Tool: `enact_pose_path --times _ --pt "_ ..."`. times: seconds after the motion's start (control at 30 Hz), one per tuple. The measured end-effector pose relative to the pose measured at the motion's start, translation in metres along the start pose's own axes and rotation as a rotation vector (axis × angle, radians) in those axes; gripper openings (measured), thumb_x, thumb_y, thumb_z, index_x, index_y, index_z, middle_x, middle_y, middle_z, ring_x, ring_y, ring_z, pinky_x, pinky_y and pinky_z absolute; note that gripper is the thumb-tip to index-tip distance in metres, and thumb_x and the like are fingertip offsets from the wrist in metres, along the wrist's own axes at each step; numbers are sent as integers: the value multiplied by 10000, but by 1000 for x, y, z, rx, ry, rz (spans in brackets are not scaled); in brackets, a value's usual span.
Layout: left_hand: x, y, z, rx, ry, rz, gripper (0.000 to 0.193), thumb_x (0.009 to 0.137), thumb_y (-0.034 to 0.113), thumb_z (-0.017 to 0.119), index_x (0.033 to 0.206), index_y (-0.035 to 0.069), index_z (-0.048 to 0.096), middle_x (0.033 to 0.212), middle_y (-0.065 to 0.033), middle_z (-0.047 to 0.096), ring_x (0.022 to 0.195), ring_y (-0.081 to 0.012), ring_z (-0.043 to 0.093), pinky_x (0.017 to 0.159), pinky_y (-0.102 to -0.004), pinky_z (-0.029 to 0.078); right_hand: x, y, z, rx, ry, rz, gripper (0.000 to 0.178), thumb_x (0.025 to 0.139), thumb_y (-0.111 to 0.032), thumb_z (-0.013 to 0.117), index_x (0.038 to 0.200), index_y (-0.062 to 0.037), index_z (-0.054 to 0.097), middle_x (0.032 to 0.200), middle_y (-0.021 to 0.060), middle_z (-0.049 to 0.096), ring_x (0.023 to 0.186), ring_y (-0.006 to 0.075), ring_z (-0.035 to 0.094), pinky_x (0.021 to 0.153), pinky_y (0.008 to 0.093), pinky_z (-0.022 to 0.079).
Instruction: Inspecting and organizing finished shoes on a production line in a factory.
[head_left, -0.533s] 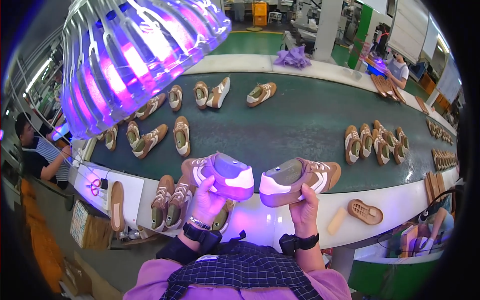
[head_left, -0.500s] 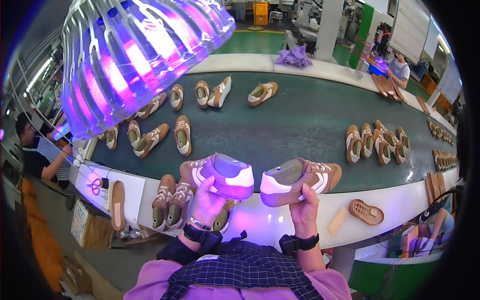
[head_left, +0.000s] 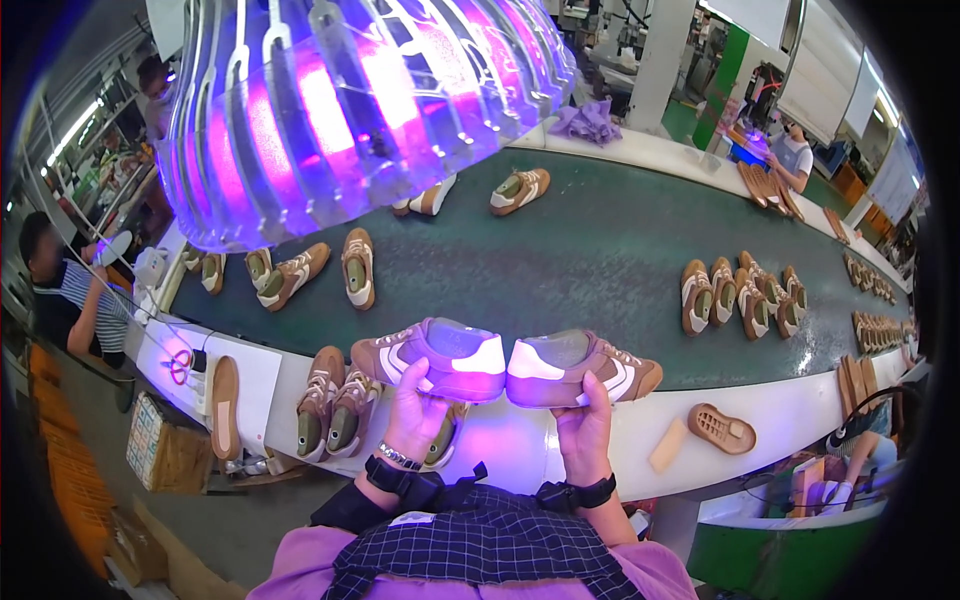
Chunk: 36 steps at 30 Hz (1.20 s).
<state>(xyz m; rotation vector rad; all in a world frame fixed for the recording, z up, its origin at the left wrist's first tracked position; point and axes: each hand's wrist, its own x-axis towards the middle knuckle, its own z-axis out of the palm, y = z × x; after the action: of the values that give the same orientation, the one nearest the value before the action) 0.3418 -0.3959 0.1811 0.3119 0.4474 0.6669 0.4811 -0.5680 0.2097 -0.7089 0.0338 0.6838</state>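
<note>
Closed around a brown sneaker (head_left: 435, 362) with white stripes and a white heel patch, my left hand (head_left: 412, 412) grips it from below. A matching sneaker (head_left: 585, 368) is in my right hand (head_left: 586, 428), thumb on its side. The shoes are held level, heel to heel with toes pointing outward; I cannot tell whether the heels touch. Both have a green last inside. Purple light falls mostly on the left shoe and hand. Below my left hand, another sneaker (head_left: 440, 440) is partly hidden; two more sneakers (head_left: 352, 405) stand to its left.
A ribbed lamp (head_left: 360, 120) glowing purple hangs over the green conveyor belt (head_left: 520, 270), hiding some shoes. Several sneakers (head_left: 700, 295) stand on the belt. On the white ledge lie a brown sole (head_left: 722, 428), a pale strip (head_left: 668, 445), an insole (head_left: 226, 400) and red scissors (head_left: 180, 367). Co-workers sit around.
The right shoe has moved left toward the left one, so the gap between the heels has narrowed. The lamp appears farther right and the belt shoes slightly left, as the view has shifted.
</note>
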Motion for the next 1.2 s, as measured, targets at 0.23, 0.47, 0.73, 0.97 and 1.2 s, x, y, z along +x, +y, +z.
enact_pose_path --times 0.23,0.47,0.73,0.97,1.2 --pt "-1 -3 1 -13 3 -6 453 845 167 603 1256 49 453 1194 -101 569 1105 -251 558 960 -420 461 1 0 -5 14 2 14 523 854 -238 615 1300 -69 402 1239 99 522 1134 240 531 959 422 466" --pt "0 -4 2 -12 7 -29 449 842 165 603 1251 47 459 1185 -105 576 1090 -256 569 951 -421 468 3 1 -2 38 25 11 492 860 -225 606 1280 -46 425 1210 102 542 1103 233 548 940 400 476" --pt "5 -7 -3 -11 27 -48 441 845 178 602 1244 47 465 1188 -107 574 1093 -260 567 945 -432 471 8 4 -6 60 56 36 441 871 -226 591 1249 -47 452 1181 102 557 1061 224 567 911 395 488" --pt "3 -7 -1 13 54 -55 422 854 175 604 1233 60 460 1157 -78 566 1072 -231 562 915 -419 479 6 6 -11 67 63 31 398 881 -203 569 1222 -29 460 1159 109 567 1032 229 582 911 384 485" --pt "1 -4 0 80 16 2 417 846 143 607 1229 59 463 1152 -74 568 1065 -220 568 927 -395 475 3 3 -12 -11 76 -9 439 862 -184 598 1244 -26 450 1167 111 564 1041 233 578 925 405 475"
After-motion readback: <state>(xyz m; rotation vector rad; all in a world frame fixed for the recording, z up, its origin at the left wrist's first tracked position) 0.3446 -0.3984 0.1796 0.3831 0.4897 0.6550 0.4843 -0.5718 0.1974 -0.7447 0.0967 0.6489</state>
